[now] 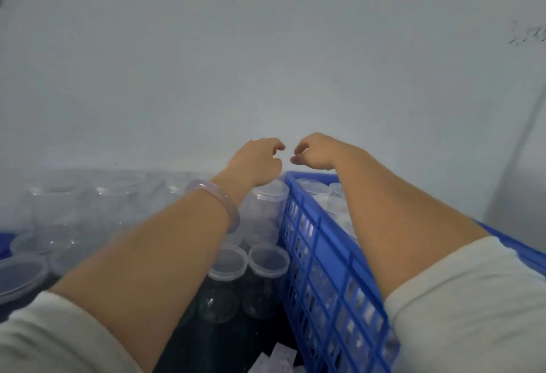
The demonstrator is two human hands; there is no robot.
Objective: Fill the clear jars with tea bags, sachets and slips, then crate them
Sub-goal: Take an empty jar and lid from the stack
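My left hand [254, 162] and right hand [316, 151] are both out ahead at full reach, fingers loosely curled, fingertips nearly meeting, nothing visible in either; blur hides anything tiny. Nearest me, white slips [280, 358] lie on the dark table at the bottom edge. Next, two lidded clear jars [227, 263] stand upright, touching each other, just left of the blue crate [322, 257]. The crate's long axis runs away from me, under my right forearm. Farther on, one more lidded jar [266, 204] stands upright against the crate's left wall, directly below my left wrist and its bracelet [218, 195]. Capped jars in the crate [313, 188] show at its far end, below my right hand. Open jars [59, 204] crowd the far left. Judgement: the next jar to crate lies below and nearer than both hands, left hand closest, and the move is up and rightward over the wall.
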